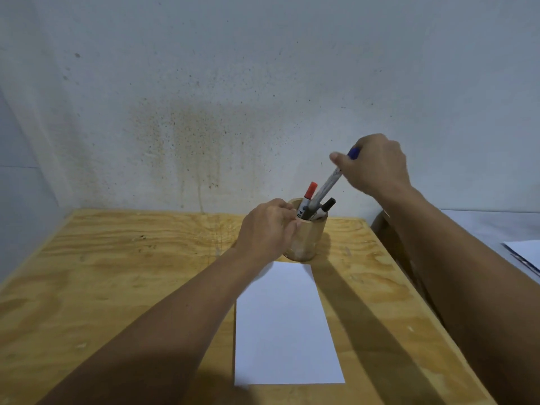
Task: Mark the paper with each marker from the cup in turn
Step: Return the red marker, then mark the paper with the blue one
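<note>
A wooden cup (306,241) stands on the plywood table (102,273) just beyond a blank white sheet of paper (285,325). My left hand (267,228) grips the cup's left side at the rim. My right hand (372,163) is closed on the upper end of a blue-capped marker (328,182), which slants up to the right with its lower end still inside the cup. A red-capped marker (308,195) and a black-capped marker (325,207) stand in the cup beside it.
A stained white wall rises right behind the table. The table's right edge drops off near my right forearm. Beyond it lies a pale surface with another sheet of paper (526,252) at the far right.
</note>
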